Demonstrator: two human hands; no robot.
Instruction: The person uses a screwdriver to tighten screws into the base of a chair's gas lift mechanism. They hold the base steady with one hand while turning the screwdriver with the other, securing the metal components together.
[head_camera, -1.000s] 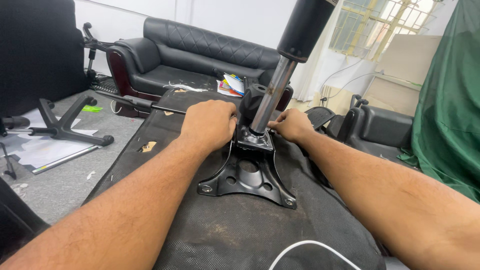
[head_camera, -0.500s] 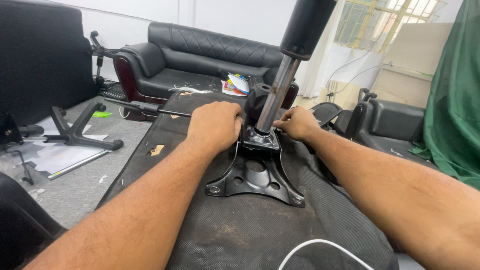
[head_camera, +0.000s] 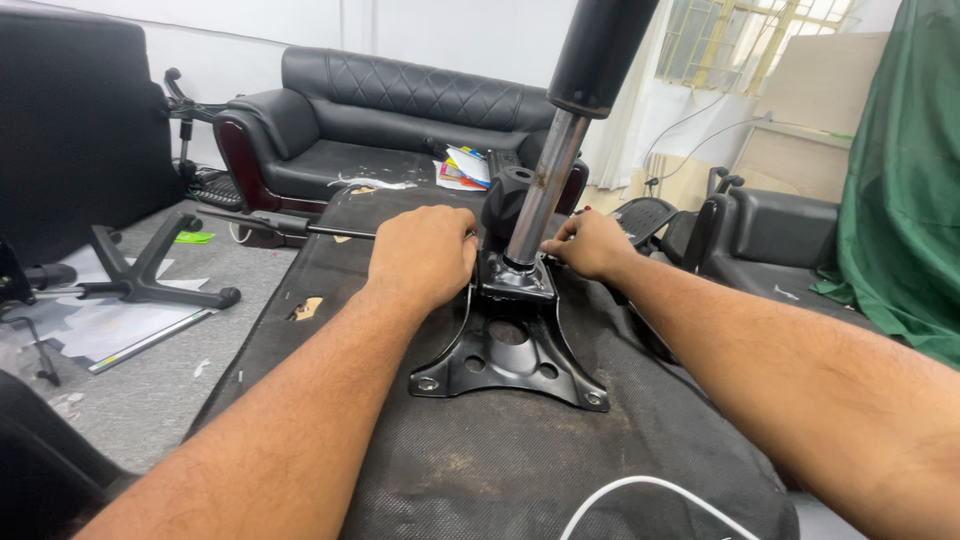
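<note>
Head view, near to far: white cable (head_camera: 640, 495) on the upturned chair seat (head_camera: 480, 470); black mounting plate (head_camera: 510, 355) lies on it, bolts not visible. Left hand (head_camera: 422, 255) curled by plate's front, grip unclear; right hand (head_camera: 592, 243) pinching at gas cylinder (head_camera: 545, 190) base. Versus 0.5 s ago: hands unmoved, camera shifted

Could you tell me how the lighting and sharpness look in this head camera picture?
Head view: daylight blows out the barred window; the hands and black mounting plate are sharp and evenly lit; the forearms stretch wide at the bottom corners from wide-angle distortion.
</note>
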